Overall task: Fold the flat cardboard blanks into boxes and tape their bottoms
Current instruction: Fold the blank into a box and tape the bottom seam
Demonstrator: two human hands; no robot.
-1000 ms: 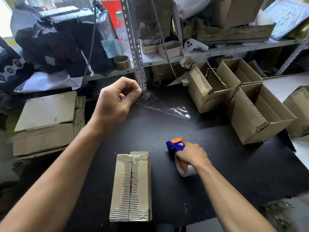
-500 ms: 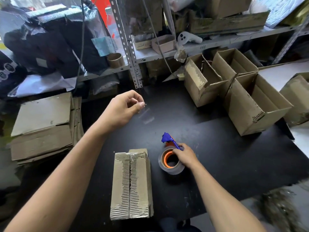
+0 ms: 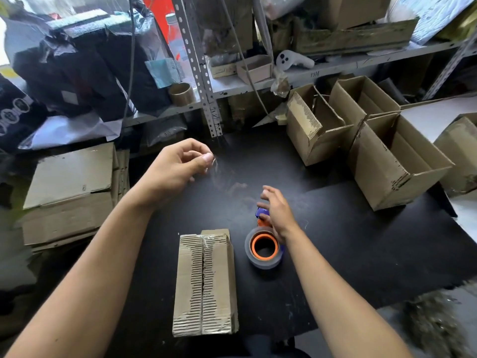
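Foremost, black table [image 3: 361, 254] — the work surface, filling the lower middle of the head view. Metal shelving [image 3: 198, 73] behind it, crowded with bags and cartons. Stack of flat cardboard blanks [image 3: 69, 192] at the table's left edge, lying level. Three open boxes [image 3: 387, 164] at the far right of the table, standing together with their mouths up. One folded box [image 3: 205, 282] near the front edge, lying with its closed flaps up, the centre seam running away from the viewer, tape visible only at its far end. Tape dispenser [image 3: 263, 248] just right of that box, resting on the table on its side, orange core showing, blue part toward the shelving. Left hand [image 3: 178, 169] raised over the table's middle, thumb and fingertips pinching the end of a clear tape strip [image 3: 227, 180] — blurred, trailing toward the right hand. Right hand [image 3: 277, 213] above the dispenser's blue end, fingers spread and relaxed, gripping nothing.
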